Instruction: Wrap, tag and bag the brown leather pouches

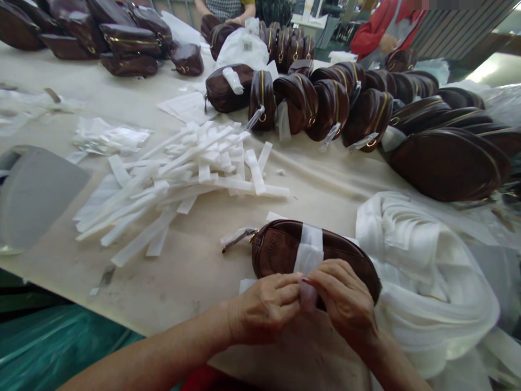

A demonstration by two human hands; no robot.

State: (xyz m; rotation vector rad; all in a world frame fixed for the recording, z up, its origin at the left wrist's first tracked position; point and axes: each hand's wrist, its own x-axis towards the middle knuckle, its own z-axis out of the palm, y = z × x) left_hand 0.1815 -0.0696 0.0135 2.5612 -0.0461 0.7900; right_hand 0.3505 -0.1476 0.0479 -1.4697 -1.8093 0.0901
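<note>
A dark brown oval bag (280, 244) lies on the pale table near its front edge, its wrapped zipper pull pointing left. Around its middle runs a white strip (311, 237). My left hand (266, 304) pinches the lower part of this strip from the left, fingers closed. From the right, my right hand (344, 296) pinches the strip too, its fingertips almost touching those of my left hand, and it covers part of the bag's lower edge. A heap of cut white strips (175, 179) lies to the left of the bag.
A large white roll of soft material (411, 266) sits right of the bag. Rows of brown bags (295, 98) stand behind, with more bags (130, 41) at back left. A grey object (38, 195) lies at the left edge. Two people work across the table.
</note>
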